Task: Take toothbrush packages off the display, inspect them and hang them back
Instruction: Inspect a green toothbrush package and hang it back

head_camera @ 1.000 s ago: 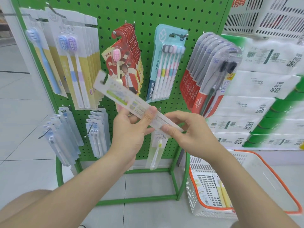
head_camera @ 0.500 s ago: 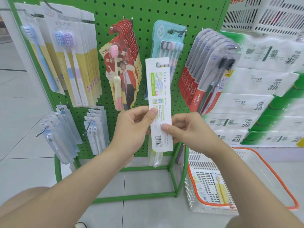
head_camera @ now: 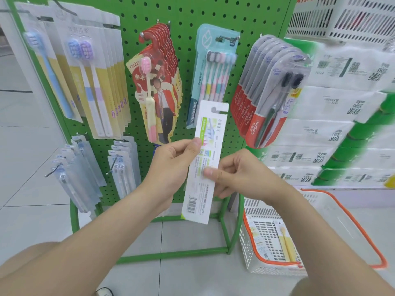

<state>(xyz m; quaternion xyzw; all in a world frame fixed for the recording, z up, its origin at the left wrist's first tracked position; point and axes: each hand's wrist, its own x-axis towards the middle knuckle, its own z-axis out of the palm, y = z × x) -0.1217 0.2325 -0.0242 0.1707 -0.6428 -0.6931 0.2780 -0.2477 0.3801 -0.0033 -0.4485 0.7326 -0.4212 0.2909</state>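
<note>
I hold a long white toothbrush package (head_camera: 206,146) upright in front of the green pegboard display (head_camera: 188,16), its printed back with a barcode facing me. My left hand (head_camera: 171,167) pinches its left edge with the thumb on the card. My right hand (head_camera: 237,174) pinches its right edge a little lower. The hang hole is at the top, level with the lower end of the teal multi-pack (head_camera: 213,67).
Red packs (head_camera: 158,86), red-and-grey Colgate packs (head_camera: 271,90), yellow-backed packs (head_camera: 89,73) and clear packs (head_camera: 77,171) hang on hooks. A white basket with an orange rim (head_camera: 363,227) stands on the floor at the right, holding packages. Stacked tissue packs (head_camera: 333,116) fill the right.
The package has turned from slanted to upright and then dropped lower in my hands. Both hands keep their pinch on its edges.
</note>
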